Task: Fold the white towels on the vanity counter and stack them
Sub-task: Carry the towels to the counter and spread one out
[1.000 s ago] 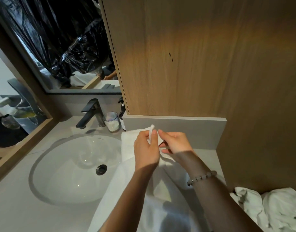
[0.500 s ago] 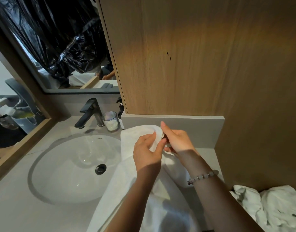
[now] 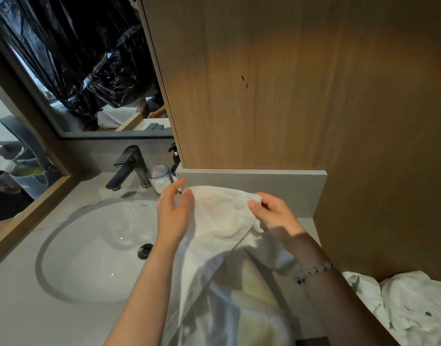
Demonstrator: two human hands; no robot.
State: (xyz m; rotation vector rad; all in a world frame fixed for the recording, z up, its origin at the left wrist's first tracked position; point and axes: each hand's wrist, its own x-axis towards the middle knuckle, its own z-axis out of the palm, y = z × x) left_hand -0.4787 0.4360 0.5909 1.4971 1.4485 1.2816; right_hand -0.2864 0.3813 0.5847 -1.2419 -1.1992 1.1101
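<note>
A white towel (image 3: 219, 221) is held up over the grey vanity counter (image 3: 27, 308), its top edge stretched between my hands and its lower part hanging toward me. My left hand (image 3: 173, 213) pinches the left end of that edge between thumb and fingers, just right of the sink. My right hand (image 3: 271, 213) pinches the right end near the grey backsplash. A second white towel (image 3: 409, 305) lies crumpled on the counter at the far right.
An oval white sink (image 3: 94, 250) with a dark drain fills the counter's left. Behind it stand a black faucet (image 3: 129, 166), a glass tumbler (image 3: 159, 178) and a pump bottle (image 3: 175, 158). A wooden cabinet (image 3: 289, 96) rises close behind the towel.
My hands, which were together at one corner of the towel, have moved apart along its top edge. The edge is now spread wide between them.
</note>
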